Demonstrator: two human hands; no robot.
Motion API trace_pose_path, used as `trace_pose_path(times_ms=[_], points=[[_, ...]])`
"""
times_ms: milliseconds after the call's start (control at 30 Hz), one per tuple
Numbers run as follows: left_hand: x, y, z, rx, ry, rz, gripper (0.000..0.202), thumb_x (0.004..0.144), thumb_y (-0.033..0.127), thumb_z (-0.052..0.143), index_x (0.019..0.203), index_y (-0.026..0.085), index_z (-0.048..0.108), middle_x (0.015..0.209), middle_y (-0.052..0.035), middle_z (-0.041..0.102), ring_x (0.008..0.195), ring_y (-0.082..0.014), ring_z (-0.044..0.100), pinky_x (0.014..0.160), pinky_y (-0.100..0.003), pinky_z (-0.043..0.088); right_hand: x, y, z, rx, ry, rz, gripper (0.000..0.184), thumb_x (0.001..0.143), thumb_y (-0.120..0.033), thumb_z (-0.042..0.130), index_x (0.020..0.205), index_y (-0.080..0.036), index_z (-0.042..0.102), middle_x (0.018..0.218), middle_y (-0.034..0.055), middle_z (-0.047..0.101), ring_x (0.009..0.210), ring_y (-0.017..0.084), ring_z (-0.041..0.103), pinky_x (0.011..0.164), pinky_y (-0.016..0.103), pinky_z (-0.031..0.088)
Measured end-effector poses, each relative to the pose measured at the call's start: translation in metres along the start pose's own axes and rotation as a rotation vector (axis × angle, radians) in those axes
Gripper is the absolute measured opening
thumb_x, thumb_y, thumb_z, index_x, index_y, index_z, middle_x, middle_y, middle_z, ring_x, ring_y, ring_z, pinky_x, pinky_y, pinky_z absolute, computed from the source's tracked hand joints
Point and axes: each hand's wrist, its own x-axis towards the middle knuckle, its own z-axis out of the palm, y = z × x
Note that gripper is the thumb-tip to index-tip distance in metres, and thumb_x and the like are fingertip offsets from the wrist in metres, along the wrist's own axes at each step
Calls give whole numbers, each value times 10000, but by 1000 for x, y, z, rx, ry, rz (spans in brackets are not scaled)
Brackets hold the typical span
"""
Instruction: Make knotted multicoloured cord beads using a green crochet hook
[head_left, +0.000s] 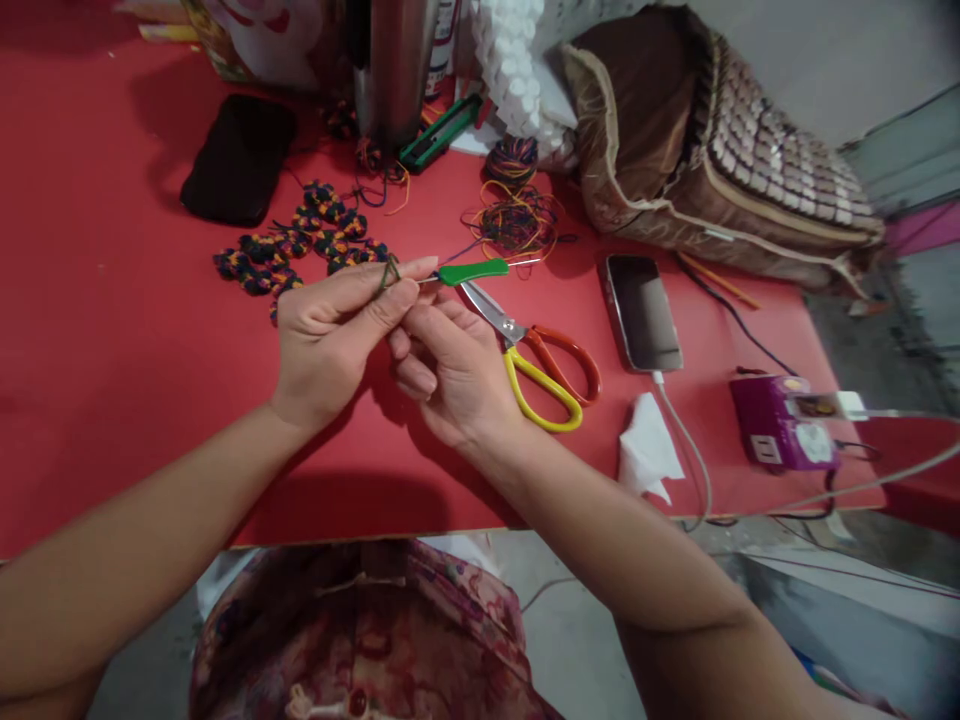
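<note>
My left hand [337, 330] is closed in a pinch, with multicoloured yarn looped over its forefinger near the fingertips. My right hand [450, 370] is closed around a crochet hook with a green handle [472, 271]; the hook's metal tip meets the left fingertips. Both hands hover above the red table [112, 330]. Just behind them lie several small crocheted pieces [300, 245] in dark blue, orange and yellow. A loose tangle of the same yarn [514, 215] lies beyond the hook, with a thread running toward my hands.
Scissors with red and yellow handles [544, 375] lie right of my right hand. A phone [643, 312] on a white cable, a crumpled tissue [646, 450], a purple power strip [780, 425], a brown bag [712, 160], a black pouch [240, 160] and a steel flask [390, 70] stand around.
</note>
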Motion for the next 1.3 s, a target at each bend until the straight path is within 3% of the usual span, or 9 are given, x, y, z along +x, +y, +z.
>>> trace_pose_path(times_ms=[100,233,400,600,800,967,1100,1300], points=[[4,-7,-5,-122,-29,-135,122,1004,391,890,1076,315,953,990,-25,898,955,-229,847,848,-340,672,-1,2,0,-16,13,8,123,866,-229,834,812,-192,729,597,-88,669,371,15,413,371,157,284],[7,-5,-4,-248,-21,-327,110,1001,362,881,1030,267,927,1055,-63,899,1082,-285,845,695,-299,630,1,8,-3,-33,-1,-40,117,864,-272,872,874,-194,784,627,-85,690,375,23,434,363,174,300],[6,-2,4,-340,59,-336,132,1031,239,793,1008,236,923,933,-73,873,978,-241,834,577,-247,555,4,12,-4,-43,3,-98,192,890,-362,910,874,-209,795,671,-86,697,390,33,469,357,197,346],[6,5,8,-333,76,-456,213,1059,176,752,932,260,901,928,-16,866,928,-186,813,648,-223,575,8,11,-4,-74,39,-84,447,810,-488,1012,724,-216,668,648,-102,647,388,15,420,357,196,346],[7,11,13,-398,137,-433,291,1096,108,665,929,194,887,909,-46,860,857,-153,798,750,-241,624,6,10,-5,-137,-2,-93,354,817,-449,1002,846,-206,746,621,-93,678,386,34,449,360,203,358],[10,16,17,-452,192,-496,337,1156,150,592,946,179,853,823,-36,809,712,-115,742,460,-169,425,2,14,-4,-300,-7,-162,286,892,-422,941,861,-203,760,579,-84,665,390,56,474,391,222,384],[12,14,17,-455,260,-529,342,1149,94,585,919,161,830,766,-19,736,740,-91,710,679,-161,583,5,20,-7,-449,-4,-230,283,897,-439,932,858,-219,759,589,-79,645,467,75,504,461,238,411],[14,6,9,-309,223,-516,216,1106,112,664,1018,188,846,875,-29,729,866,-124,737,817,-205,604,9,26,-14,-585,-29,-324,203,938,-359,850,832,-202,776,625,-57,652,560,91,522,569,271,425]])
